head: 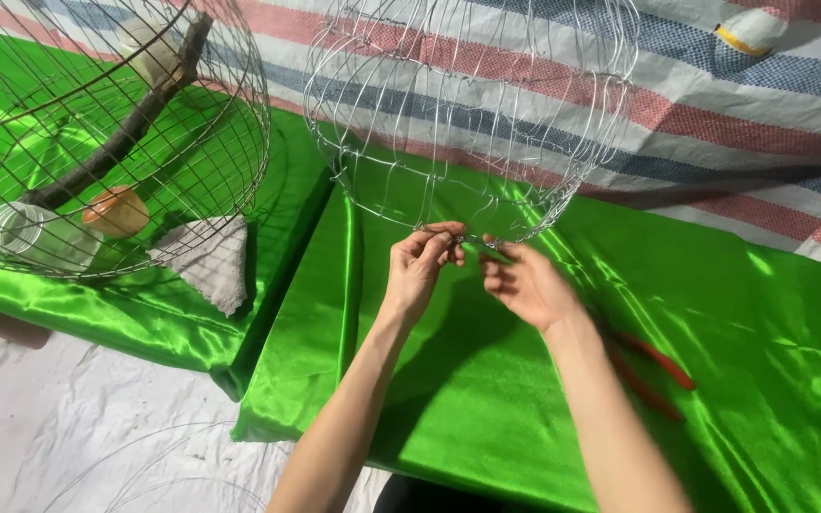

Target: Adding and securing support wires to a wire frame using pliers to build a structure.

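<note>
Wire cage (97, 142) holds branch (125, 123), jar (35, 236); hands (472, 271) pinch frame (467, 114).

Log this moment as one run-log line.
left hand: pinching rim of wire cage frame | right hand: at same rim | red-handled pliers: lying on green cloth

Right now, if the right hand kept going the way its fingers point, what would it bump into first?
The right hand points up-left, so it would probably meet the wire cage frame rim first, with the left hand close beside it.
</note>
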